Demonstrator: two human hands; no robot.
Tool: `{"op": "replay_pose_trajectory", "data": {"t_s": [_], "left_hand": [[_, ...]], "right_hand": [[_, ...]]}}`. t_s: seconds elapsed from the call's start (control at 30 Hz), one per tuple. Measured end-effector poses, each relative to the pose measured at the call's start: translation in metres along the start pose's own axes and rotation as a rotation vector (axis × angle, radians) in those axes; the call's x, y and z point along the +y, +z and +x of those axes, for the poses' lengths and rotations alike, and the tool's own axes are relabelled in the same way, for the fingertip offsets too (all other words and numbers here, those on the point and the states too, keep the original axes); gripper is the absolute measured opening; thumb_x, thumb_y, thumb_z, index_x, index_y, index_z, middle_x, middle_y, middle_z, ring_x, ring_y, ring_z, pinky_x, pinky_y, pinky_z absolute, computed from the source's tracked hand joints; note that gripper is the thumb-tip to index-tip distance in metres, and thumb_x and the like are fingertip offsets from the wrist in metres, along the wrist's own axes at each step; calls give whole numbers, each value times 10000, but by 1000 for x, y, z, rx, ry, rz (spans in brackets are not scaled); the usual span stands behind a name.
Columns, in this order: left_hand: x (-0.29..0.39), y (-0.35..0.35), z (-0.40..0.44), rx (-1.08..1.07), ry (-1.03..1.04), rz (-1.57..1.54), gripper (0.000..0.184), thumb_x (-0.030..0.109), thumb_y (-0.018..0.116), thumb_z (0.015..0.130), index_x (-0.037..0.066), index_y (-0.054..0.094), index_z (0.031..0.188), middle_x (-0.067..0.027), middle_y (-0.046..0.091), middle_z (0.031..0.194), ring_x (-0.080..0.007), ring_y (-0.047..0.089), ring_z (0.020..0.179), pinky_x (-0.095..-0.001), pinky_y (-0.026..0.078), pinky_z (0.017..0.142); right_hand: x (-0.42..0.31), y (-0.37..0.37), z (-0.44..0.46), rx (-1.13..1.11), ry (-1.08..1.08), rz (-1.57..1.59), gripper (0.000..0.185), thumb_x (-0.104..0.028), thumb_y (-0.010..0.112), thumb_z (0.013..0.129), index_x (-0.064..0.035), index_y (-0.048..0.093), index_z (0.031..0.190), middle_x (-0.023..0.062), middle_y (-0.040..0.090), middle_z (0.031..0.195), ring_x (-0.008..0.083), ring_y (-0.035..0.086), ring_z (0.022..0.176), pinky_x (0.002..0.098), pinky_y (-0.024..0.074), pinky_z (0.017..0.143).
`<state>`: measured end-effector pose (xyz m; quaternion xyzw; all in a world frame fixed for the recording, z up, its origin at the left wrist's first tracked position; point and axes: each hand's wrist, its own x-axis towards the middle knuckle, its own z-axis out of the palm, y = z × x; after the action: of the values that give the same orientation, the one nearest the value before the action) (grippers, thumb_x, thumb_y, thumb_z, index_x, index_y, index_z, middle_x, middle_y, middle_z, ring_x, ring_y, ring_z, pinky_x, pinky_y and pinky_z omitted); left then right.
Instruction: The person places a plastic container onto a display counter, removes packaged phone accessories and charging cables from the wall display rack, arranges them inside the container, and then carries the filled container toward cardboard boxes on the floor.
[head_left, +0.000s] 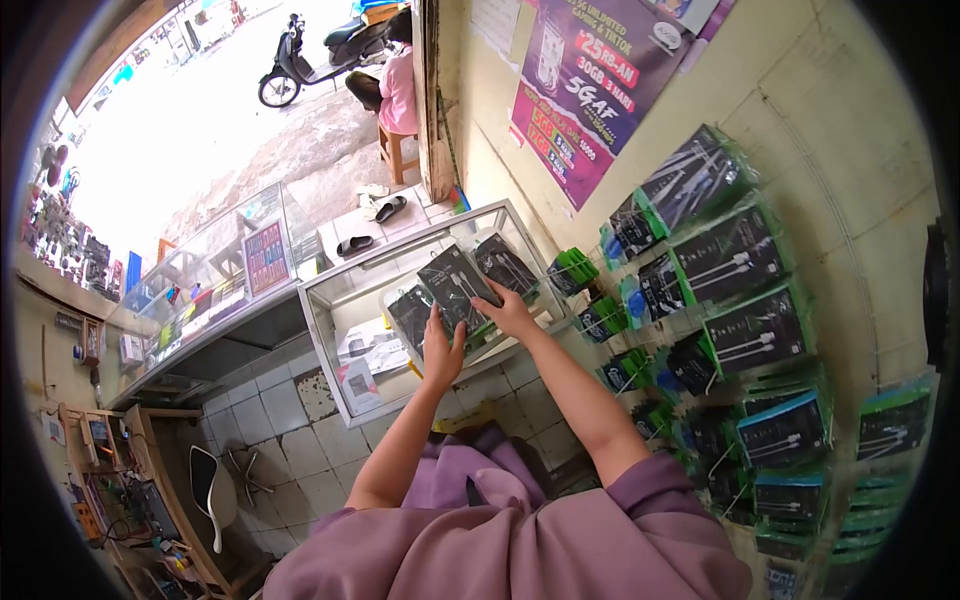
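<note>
Both hands hold a dark cable package (pixel 455 280) above a glass display case (pixel 345 405). My left hand (pixel 441 347) is at its lower left edge, fingers pointing up. My right hand (pixel 508 312) grips its right side, with the thumb and fingers at the package. Beneath and beside it lie another dark package (pixel 410 312) on the left and a dark package with a white cable picture (pixel 503 262) on the right. White papers and small boxes show through the glass at the left.
Packaged cables (pixel 757 335) hang on the wall at the right. A purple poster (pixel 590 85) is above. Another glass counter (pixel 215 300) extends left. Outside, a person in pink (pixel 398 95) sits near a motorbike (pixel 325 65). A white chair (pixel 212 490) stands lower left.
</note>
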<state>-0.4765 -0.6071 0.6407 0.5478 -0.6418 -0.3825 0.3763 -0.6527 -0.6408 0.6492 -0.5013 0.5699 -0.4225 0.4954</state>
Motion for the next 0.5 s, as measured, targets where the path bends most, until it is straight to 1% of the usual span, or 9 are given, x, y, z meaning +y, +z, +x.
{"op": "replay_pose_trajectory", "data": {"t_s": [0.03, 0.07, 0.13, 0.17, 0.23, 0.3, 0.33, 0.37, 0.5], "left_hand": [[-11, 7, 7, 12, -35, 18, 697, 268, 566, 919, -83, 218, 1411, -273, 456, 1264, -392, 467, 1193, -418, 379, 989], [-17, 13, 13, 21, -70, 36, 708, 259, 565, 919, -78, 195, 1421, -283, 458, 1258, -400, 469, 1189, -419, 374, 995], [-26, 25, 22, 36, -76, -8, 727, 243, 575, 910, -65, 172, 1431, -288, 449, 1257, -409, 479, 1171, -425, 388, 980], [-23, 29, 25, 56, -81, -50, 748, 227, 585, 901, -53, 149, 1441, -293, 439, 1257, -417, 489, 1152, -431, 403, 966], [-17, 34, 25, 26, -110, -6, 767, 210, 600, 887, -30, 137, 1450, -293, 428, 1260, -423, 498, 1132, -440, 419, 945], [-20, 38, 24, -21, -133, 45, 823, 187, 649, 842, 43, 138, 1471, -277, 383, 1291, -435, 521, 1085, -459, 464, 877], [-20, 39, 21, -28, -129, 45, 823, 187, 649, 842, 43, 138, 1471, -277, 383, 1291, -435, 521, 1085, -459, 464, 877], [-16, 39, 21, -26, -142, 98, 818, 205, 652, 841, 59, 153, 1473, -277, 366, 1308, -440, 510, 1098, -461, 459, 885], [-2, 37, 19, 13, -125, 256, 779, 245, 654, 836, 78, 222, 1463, -283, 316, 1353, -452, 445, 1167, -476, 406, 950]], "right_hand": [[13, 3, 12, 19, -11, -73, 597, -283, 685, 852, 27, 481, 1320, 117, 630, 1162, 159, 594, 1031, 275, 460, 877], [16, 5, 18, 21, -6, -73, 597, -283, 685, 852, 27, 481, 1320, 117, 630, 1162, 159, 594, 1031, 275, 460, 877], [21, 9, 29, 101, 1, -377, 601, -329, 690, 825, 3, 515, 1294, 135, 650, 1115, 246, 613, 1017, 326, 465, 885], [21, 11, 30, 104, 8, -380, 601, -329, 690, 825, 3, 515, 1294, 135, 650, 1115, 246, 613, 1017, 326, 465, 885], [20, 16, 27, 226, -117, -832, 589, -352, 711, 766, -45, 563, 1247, 133, 640, 1063, 321, 574, 997, 394, 455, 872], [16, 18, 22, 271, -138, -918, 566, -349, 703, 770, -64, 565, 1240, 114, 619, 1069, 297, 553, 1016, 404, 442, 862], [13, 19, 19, 317, -164, -1000, 544, -346, 696, 774, -82, 567, 1233, 95, 598, 1076, 273, 531, 1036, 414, 429, 852], [12, 19, 17, 311, -126, -984, 511, -304, 679, 795, -117, 554, 1254, 78, 565, 1125, 267, 505, 1085, 408, 419, 858], [0, 18, -2, 427, -215, -910, 529, -257, 651, 820, -104, 479, 1296, 107, 563, 1143, 295, 522, 1074, 416, 415, 866]]}}
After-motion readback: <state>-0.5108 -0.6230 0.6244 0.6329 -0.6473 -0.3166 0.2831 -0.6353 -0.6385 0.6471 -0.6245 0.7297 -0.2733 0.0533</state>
